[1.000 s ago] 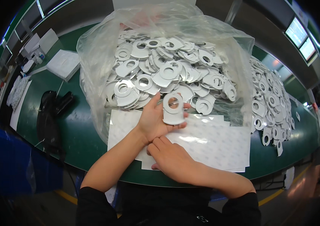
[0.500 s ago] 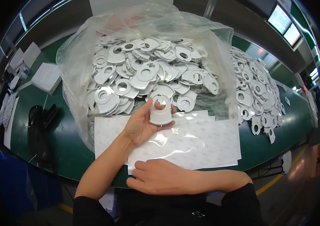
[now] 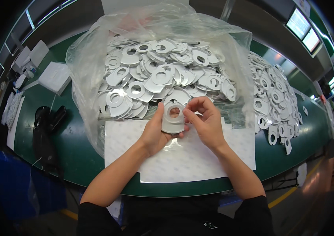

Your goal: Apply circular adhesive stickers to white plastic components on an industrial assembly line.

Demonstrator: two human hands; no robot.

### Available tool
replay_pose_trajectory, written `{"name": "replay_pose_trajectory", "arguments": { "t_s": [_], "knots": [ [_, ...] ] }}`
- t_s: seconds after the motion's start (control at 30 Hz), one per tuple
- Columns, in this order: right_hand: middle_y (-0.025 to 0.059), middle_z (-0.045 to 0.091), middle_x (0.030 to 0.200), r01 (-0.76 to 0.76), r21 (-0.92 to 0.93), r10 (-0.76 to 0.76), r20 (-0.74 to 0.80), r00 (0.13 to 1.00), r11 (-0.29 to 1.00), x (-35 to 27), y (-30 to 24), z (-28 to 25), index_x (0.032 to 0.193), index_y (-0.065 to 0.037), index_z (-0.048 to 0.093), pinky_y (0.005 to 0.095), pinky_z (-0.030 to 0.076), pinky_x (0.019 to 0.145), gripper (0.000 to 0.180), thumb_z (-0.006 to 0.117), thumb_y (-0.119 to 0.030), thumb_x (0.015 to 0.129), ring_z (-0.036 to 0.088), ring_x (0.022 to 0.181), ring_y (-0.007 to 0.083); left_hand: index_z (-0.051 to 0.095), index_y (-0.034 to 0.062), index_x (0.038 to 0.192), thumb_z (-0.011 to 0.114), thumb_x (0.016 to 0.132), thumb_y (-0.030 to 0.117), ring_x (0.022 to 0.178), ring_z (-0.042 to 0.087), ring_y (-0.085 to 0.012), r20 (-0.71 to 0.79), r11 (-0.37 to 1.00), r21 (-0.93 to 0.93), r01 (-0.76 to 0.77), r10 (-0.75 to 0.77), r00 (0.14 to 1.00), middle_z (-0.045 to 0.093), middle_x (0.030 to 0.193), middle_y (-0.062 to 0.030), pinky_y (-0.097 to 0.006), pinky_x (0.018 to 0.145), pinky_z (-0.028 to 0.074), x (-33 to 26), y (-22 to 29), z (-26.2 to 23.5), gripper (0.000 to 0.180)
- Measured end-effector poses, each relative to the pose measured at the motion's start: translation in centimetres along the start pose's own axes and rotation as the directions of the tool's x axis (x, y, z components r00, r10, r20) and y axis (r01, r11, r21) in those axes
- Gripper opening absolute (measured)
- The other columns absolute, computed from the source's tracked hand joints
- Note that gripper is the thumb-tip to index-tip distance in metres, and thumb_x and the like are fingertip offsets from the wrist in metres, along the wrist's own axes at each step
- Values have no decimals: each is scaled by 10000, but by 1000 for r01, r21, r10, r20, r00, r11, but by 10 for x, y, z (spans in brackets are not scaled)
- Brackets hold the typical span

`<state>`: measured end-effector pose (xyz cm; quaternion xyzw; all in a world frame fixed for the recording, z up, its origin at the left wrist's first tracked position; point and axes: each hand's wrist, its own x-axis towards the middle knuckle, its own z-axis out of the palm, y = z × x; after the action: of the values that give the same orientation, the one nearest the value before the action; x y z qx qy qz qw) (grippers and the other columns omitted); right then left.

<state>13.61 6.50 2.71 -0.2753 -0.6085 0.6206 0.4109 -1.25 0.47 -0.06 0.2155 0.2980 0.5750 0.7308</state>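
A white plastic part (image 3: 173, 126) with a round hole stands upright in my left hand (image 3: 154, 135), the thumb along its left edge and fingers behind it. My right hand (image 3: 209, 125) is at the part's right side, thumb and forefinger pinched together close to the rim of the hole. Whether that pinch holds a small thing or the rim itself is hidden. Beneath both hands lie glossy white sheets (image 3: 182, 165). Just beyond is a heap of similar white parts (image 3: 161, 76) in a clear plastic bag (image 3: 82, 78).
A second heap of white parts (image 3: 275, 94) spreads over the green table (image 3: 80, 165) at the right. On the left are a white box (image 3: 55, 78) and a black object (image 3: 44, 137) with a cable. The table's curved front edge runs close to my body.
My right hand has risen from the front of the sheets to the right side of the white plastic part. My left hand still holds the part. The whole view has shifted slightly.
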Motion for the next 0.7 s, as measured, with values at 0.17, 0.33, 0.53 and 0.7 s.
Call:
{"name": "replay_pose_trajectory", "arguments": {
  "t_s": [0.17, 0.33, 0.53, 0.7],
  "knots": [
    [64, 573, 842, -47, 53, 48, -19, 999, 997, 1, 11, 1, 965, -3, 507, 200, 463, 494, 176, 627, -51, 845, 536, 580, 79, 481, 56, 1179, 141, 972, 535, 846, 590, -209, 25, 999, 31, -14, 13, 1000, 591, 1009, -114, -316, 677, 475, 0, 0, -1, 623],
    [65, 575, 839, -47, 58, 48, -19, 999, 997, 1, 11, 1, 958, 1, 506, 198, 456, 478, 181, 634, -50, 841, 535, 557, 81, 487, 61, 1144, 138, 973, 531, 838, 589, -205, 22, 1000, 25, -10, 10, 1000, 581, 975, -103, -310, 667, 477, -1, -1, 0, 610],
    [71, 582, 827, -60, 28, 60, -14, 998, 998, 2, 11, -1, 945, 8, 508, 198, 457, 472, 174, 635, -48, 840, 543, 543, 85, 476, 61, 1125, 144, 972, 534, 837, 588, -209, 21, 1000, 17, 2, -3, 1000, 571, 976, -111, -314, 665, 479, 1, -2, -1, 597],
    [70, 582, 811, -56, 29, 57, -22, 998, 998, 1, 8, 1, 924, 9, 510, 208, 467, 446, 157, 633, -43, 842, 544, 537, 89, 475, 60, 1123, 147, 970, 538, 838, 590, -211, 23, 1000, 15, 0, 0, 1000, 571, 975, -115, -313, 665, 479, 1, -2, -3, 600]
  ]
}}
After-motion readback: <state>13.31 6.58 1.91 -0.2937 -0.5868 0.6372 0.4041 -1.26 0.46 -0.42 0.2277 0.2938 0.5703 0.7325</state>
